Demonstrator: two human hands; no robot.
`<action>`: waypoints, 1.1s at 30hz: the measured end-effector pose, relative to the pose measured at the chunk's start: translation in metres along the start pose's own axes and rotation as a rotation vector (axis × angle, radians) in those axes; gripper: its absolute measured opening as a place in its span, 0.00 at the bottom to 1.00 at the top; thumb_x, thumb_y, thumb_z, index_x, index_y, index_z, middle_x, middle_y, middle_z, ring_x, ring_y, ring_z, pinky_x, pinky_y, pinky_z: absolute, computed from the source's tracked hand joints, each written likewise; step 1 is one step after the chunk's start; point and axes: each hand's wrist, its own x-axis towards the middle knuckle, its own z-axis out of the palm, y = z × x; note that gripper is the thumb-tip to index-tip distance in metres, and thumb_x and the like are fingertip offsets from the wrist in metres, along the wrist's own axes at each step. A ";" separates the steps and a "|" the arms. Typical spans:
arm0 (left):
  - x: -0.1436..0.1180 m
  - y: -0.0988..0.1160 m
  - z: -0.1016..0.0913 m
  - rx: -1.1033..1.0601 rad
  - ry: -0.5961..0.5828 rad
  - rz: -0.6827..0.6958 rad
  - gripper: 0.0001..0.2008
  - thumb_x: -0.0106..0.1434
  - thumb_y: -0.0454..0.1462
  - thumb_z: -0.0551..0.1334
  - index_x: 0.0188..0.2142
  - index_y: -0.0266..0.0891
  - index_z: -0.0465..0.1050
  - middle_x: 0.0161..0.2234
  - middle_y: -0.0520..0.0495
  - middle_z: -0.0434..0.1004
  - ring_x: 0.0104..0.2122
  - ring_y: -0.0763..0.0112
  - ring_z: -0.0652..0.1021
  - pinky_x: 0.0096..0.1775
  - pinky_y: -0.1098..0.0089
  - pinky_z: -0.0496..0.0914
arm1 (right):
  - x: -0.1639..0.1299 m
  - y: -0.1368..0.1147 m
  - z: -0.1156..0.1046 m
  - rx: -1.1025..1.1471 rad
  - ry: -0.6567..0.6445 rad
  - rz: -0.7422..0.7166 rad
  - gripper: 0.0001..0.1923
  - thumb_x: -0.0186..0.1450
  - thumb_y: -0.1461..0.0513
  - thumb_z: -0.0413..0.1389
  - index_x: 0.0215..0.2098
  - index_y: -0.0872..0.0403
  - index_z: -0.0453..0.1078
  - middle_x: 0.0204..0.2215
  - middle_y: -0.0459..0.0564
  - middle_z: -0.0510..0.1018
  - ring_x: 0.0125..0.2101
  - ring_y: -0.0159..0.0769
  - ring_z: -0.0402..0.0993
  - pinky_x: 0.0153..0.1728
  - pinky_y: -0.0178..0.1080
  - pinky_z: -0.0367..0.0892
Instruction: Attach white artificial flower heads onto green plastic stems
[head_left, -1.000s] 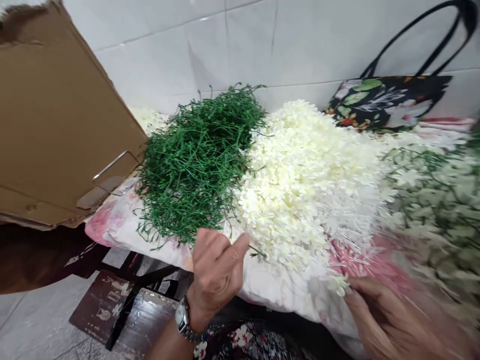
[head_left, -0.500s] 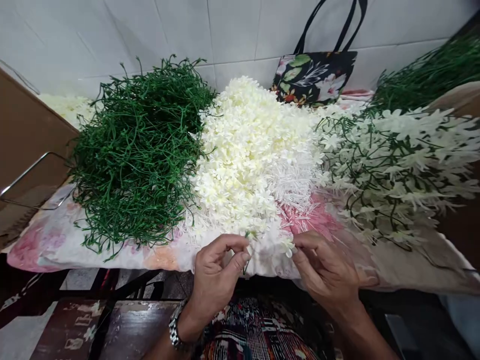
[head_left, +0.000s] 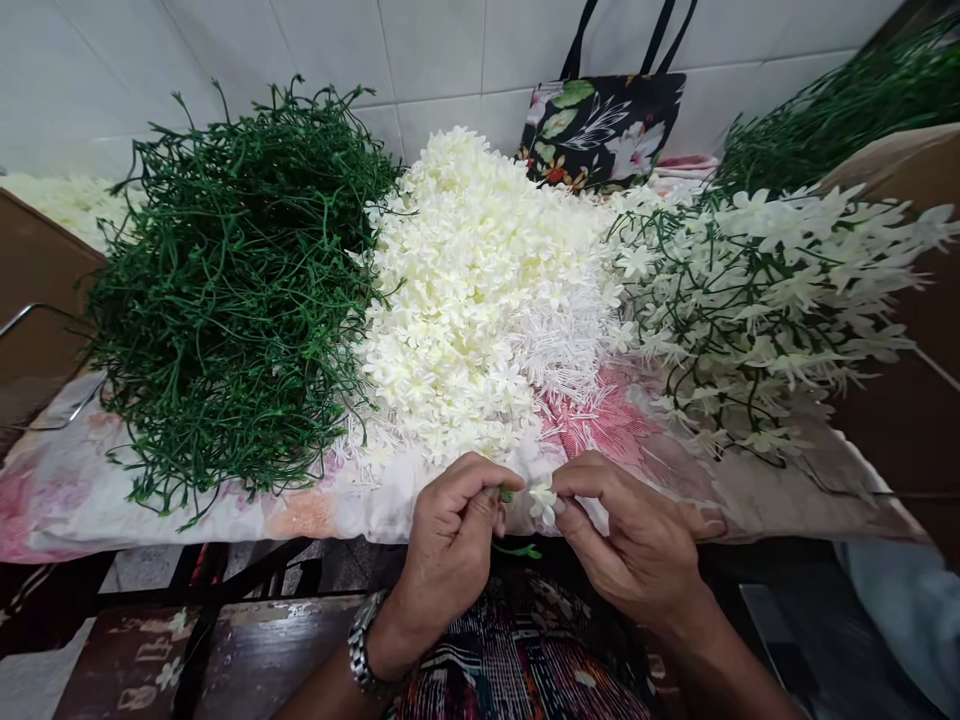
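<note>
My left hand (head_left: 457, 520) pinches a green plastic stem (head_left: 519, 551) between thumb and forefinger, its lower end poking out beneath the fingers. A small white artificial flower (head_left: 542, 503) is held between the thumb and forefinger of my right hand (head_left: 630, 530). The flower is very near the stem's tip; I cannot tell whether they touch. Just beyond my hands lies a heap of loose cream-white flower heads (head_left: 465, 300). A bundle of bare green stems (head_left: 232, 290) rests to the left of it.
White filaments (head_left: 562, 340) lie on the pink-patterned cloth (head_left: 322, 512). Stems bearing white flowers (head_left: 765, 310) are gathered on the right, with more green stems (head_left: 847, 110) behind. A black floral bag (head_left: 600, 130) stands against the tiled wall (head_left: 442, 50). Brown cardboard (head_left: 37, 290) is at the left.
My hands have come closer together, bringing the flower near the stem. The stem's lower end now points right under my left hand. The whole view has shifted slightly.
</note>
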 end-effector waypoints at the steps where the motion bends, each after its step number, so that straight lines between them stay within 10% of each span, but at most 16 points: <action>1: -0.001 -0.001 0.000 0.037 -0.003 0.023 0.11 0.61 0.30 0.55 0.30 0.37 0.76 0.23 0.52 0.68 0.22 0.77 0.69 0.25 0.76 0.66 | -0.001 0.000 0.000 0.010 -0.005 0.000 0.07 0.62 0.72 0.50 0.32 0.54 0.64 0.23 0.46 0.70 0.24 0.30 0.67 0.25 0.33 0.64; 21: -0.006 -0.006 -0.005 0.623 -0.116 0.447 0.12 0.61 0.25 0.52 0.34 0.35 0.73 0.23 0.50 0.66 0.23 0.73 0.68 0.25 0.72 0.64 | 0.002 -0.008 -0.007 -0.092 -0.205 -0.063 0.07 0.65 0.71 0.48 0.31 0.56 0.64 0.23 0.47 0.69 0.26 0.32 0.66 0.28 0.35 0.63; 33: -0.001 -0.014 -0.003 0.720 -0.132 0.509 0.12 0.59 0.25 0.51 0.27 0.35 0.71 0.20 0.52 0.61 0.21 0.74 0.65 0.23 0.73 0.61 | -0.009 -0.004 0.002 0.039 -0.153 0.148 0.07 0.64 0.70 0.48 0.33 0.53 0.63 0.25 0.45 0.69 0.26 0.29 0.67 0.27 0.32 0.64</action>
